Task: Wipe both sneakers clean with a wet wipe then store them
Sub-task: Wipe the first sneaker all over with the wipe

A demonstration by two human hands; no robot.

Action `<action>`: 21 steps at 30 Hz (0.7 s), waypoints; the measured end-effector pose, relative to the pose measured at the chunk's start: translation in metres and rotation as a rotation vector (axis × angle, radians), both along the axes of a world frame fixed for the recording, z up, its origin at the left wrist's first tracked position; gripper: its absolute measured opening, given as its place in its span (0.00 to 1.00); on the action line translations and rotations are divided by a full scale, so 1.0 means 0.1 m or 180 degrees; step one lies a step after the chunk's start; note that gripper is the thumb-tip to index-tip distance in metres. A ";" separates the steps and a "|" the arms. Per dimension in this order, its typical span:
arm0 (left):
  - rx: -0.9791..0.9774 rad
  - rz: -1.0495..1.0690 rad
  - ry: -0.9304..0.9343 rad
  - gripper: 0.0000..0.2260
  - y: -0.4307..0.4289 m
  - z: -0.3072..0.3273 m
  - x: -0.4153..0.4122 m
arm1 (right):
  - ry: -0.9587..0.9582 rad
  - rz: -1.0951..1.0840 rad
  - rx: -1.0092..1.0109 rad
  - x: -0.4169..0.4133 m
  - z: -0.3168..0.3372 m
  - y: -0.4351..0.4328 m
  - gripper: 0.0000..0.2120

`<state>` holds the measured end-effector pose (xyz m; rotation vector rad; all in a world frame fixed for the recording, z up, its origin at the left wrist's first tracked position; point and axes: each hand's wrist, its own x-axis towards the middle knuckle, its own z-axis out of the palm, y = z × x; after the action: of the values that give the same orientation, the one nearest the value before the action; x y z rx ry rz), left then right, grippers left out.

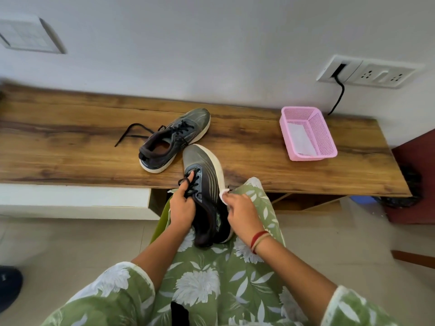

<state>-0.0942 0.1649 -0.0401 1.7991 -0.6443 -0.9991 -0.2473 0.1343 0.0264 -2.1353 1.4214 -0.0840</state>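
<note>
The left hand (182,205) is curled around the top of one sneaker (207,170), with its fingers hooked in the black laces (188,184). This sneaker rests on the person's lap, and its toe points away from both hands, out over the edge of the tabletop (70,142). The right hand (242,214) pinches a white wet wipe (223,195) and holds it against the white sole on its side of the shoe. The top of the shoe is cloth, so it should be soft and bendy, and the whole shoe looks light. The sole looks thick and firm. I think the best place to hold it is at the laces, where the left hand is, or at the heel. The wipe is thin, floppy and wet, so it may bunch up or slip. The other sneaker (174,140) sits on the tabletop just past the left hand, very near the held shoe's toe. I can't tell if they touch. A pink basket (321,137) stands well beyond the right hand, off to that side.
</note>
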 end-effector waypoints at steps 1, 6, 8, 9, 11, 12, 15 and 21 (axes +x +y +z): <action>0.0001 0.0024 0.0056 0.31 0.00 0.00 0.00 | -0.0013 0.0078 0.0174 -0.06 0.07 0.00 0.18; 0.0029 0.0088 0.0156 0.30 -0.03 0.03 0.00 | -0.0225 -0.0100 0.0085 -0.03 0.29 -0.39 0.16; 0.0038 0.0094 0.0194 0.29 -0.04 0.05 -0.01 | -0.0140 -0.0063 -0.0198 0.12 0.23 -0.48 0.17; 0.0030 0.0099 0.0232 0.29 -0.04 0.07 -0.01 | -0.0025 0.0018 -0.0192 0.18 0.16 -0.46 0.17; 0.0014 0.0108 0.0266 0.30 -0.02 0.07 -0.01 | 0.0185 0.0089 -0.0177 0.18 0.04 -0.30 0.16; 0.0017 0.0114 0.0277 0.30 -0.01 0.06 -0.01 | 0.0218 0.0057 -0.0131 0.14 0.02 -0.22 0.15; 0.0082 0.0114 0.0262 0.30 -0.01 0.04 0.01 | -0.0016 -0.0106 0.0281 -0.08 0.08 -0.09 0.15; 0.0005 0.0182 0.0497 0.30 -0.01 0.08 -0.01 | -0.0454 -0.0537 0.0054 -0.36 0.11 -0.23 0.17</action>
<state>-0.0953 0.1635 -0.0318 1.7117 -0.4933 -1.0890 -0.2828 0.1117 0.0376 -1.9510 1.5087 -0.2816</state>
